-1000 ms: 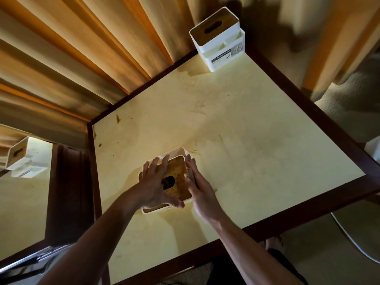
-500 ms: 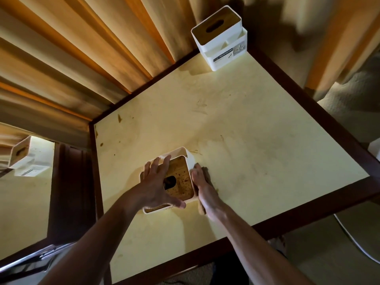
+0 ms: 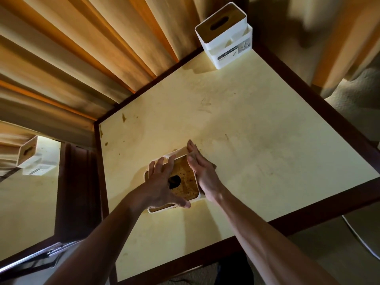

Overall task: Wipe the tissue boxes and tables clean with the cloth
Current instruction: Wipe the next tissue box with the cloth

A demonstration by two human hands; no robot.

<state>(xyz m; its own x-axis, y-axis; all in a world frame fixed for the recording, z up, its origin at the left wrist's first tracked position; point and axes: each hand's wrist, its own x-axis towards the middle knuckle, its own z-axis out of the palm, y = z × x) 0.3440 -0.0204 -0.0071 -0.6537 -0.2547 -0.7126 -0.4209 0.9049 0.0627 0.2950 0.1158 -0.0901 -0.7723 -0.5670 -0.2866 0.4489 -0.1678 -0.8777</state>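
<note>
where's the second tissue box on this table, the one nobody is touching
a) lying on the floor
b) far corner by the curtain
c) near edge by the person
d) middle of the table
b: the untouched tissue box stands upright on the table's far corner against the curtain, well away from the stained box under the hands.

Home or hotel room — pleated curtains [image 3: 86, 58], carpet [image 3: 357, 99], dark-framed table [image 3: 257, 130], tissue holder [image 3: 226, 36].

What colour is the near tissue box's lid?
Speckled brown lid, white-rimmed, seen in the head view.
</note>
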